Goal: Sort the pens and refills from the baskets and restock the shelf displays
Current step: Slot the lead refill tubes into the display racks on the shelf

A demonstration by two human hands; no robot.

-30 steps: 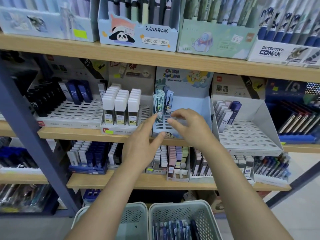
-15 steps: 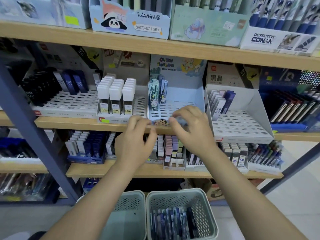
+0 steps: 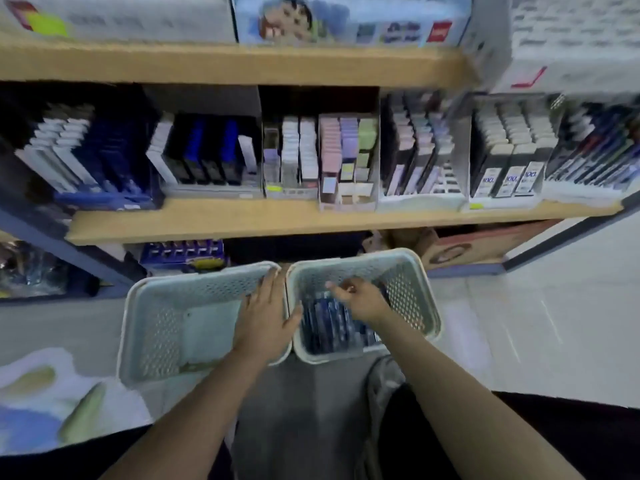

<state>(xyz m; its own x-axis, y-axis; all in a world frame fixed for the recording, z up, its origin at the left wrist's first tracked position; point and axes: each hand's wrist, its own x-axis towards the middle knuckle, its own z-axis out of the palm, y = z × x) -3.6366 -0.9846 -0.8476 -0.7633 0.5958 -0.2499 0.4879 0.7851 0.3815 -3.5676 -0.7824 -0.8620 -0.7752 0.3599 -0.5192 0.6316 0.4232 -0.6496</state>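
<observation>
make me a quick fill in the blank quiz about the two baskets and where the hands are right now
1. The dark blue packs lie in the ____ basket.
2. The left hand rests flat on the rim between the ____.
3. The right hand reaches into the right basket with its fingers ____.
4. The baskets stand below the wooden ____.

Missing words: right; baskets; curled; shelf

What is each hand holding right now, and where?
Left hand lies flat on the left basket's rim, gripping nothing. Right hand curls over the packs; any grip is unclear.
</observation>
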